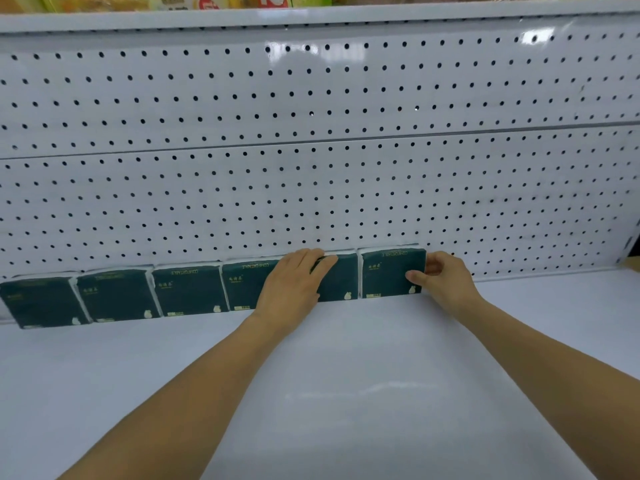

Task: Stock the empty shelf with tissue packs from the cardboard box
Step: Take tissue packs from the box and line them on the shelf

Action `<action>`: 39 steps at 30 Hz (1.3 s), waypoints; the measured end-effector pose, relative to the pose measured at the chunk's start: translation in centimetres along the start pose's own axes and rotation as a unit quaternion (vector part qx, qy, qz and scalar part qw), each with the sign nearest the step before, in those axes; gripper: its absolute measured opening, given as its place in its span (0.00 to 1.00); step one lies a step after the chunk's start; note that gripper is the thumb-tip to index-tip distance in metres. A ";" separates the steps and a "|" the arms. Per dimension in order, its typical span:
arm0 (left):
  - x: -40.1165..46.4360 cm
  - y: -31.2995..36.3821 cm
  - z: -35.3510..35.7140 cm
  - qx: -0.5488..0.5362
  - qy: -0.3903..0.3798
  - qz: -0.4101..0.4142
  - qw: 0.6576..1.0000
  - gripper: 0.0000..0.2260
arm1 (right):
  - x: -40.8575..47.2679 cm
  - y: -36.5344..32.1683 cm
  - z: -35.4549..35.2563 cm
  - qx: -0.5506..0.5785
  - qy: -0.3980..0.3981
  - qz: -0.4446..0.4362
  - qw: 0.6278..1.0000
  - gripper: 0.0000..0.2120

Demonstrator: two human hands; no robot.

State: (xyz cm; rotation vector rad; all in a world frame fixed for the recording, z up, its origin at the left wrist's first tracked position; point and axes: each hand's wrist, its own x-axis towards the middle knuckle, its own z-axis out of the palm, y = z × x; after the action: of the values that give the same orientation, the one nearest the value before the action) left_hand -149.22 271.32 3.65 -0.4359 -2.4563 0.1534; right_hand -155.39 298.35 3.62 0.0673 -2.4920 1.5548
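Six dark green tissue packs lie in a row against the pegboard back panel (311, 168), running from lower left to centre right of the frame on the white shelf (346, 375).

Right hand (446, 282) grips the right end of the rightmost pack (391, 271), thumb on its front face, fingers curled behind.

Left hand (294, 285) lies flat, fingers straight, pressing across the fourth pack (246, 285) and fifth pack (341, 278).

Judgement: packs look light, soft and compressible, film wrap probably slick. Hold by the short ends; flat palm pressure should square them without crushing.

Cardboard box not in view.
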 end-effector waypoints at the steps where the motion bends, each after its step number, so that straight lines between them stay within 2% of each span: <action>1: 0.0 0.1 -0.5 -0.002 -0.007 -0.005 1.000 0.35 | -0.3 -0.3 -0.2 -0.005 0.004 0.014 1.000 0.17; 4: -0.4 0.3 -2.4 0.002 -0.031 -0.036 0.999 0.34 | -1.7 -1.8 -0.7 -0.066 0.029 0.002 0.997 0.28; 6: -0.9 0.5 -4.2 0.006 -0.034 -0.063 0.997 0.34 | -3.3 -2.9 -0.9 -0.159 0.038 -0.073 0.984 0.28; 10: -3.6 1.3 -8.8 -0.027 -0.019 -0.108 0.994 0.34 | -7.4 -5.1 -0.9 -0.283 0.063 -0.259 0.921 0.25; 13: -7.4 1.6 -12.0 -0.016 0.035 -0.119 0.992 0.33 | -10.7 -6.6 -0.3 -0.286 0.087 -0.360 0.884 0.24; 18: -15.2 1.9 -16.0 0.023 0.084 -0.177 0.980 0.32 | -17.4 -9.8 2.4 -0.279 0.081 -0.439 0.850 0.24; 23: -24.7 1.3 -19.2 0.044 0.065 -0.251 0.965 0.29 | -25.4 -12.1 8.1 -0.243 0.013 -0.476 0.845 0.24; 31: -44.1 -2.9 -26.2 0.108 0.022 -0.331 0.937 0.26 | -40.1 -16.9 21.7 -0.153 -0.110 -0.572 0.798 0.24; 36: -57.0 -6.8 -30.4 0.128 -0.055 -0.417 0.898 0.28 | -51.3 -19.3 32.0 -0.105 -0.182 -0.591 0.779 0.21; 39: -65.1 -8.8 -32.0 0.123 -0.105 -0.486 0.859 0.31 | -56.8 -19.6 37.8 -0.113 -0.237 -0.590 0.764 0.21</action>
State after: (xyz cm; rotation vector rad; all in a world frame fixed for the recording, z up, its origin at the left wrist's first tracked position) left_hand -83.65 240.76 -6.14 0.9839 -2.5060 0.0793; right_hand -102.56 252.00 -6.26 1.7646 -2.0076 0.6777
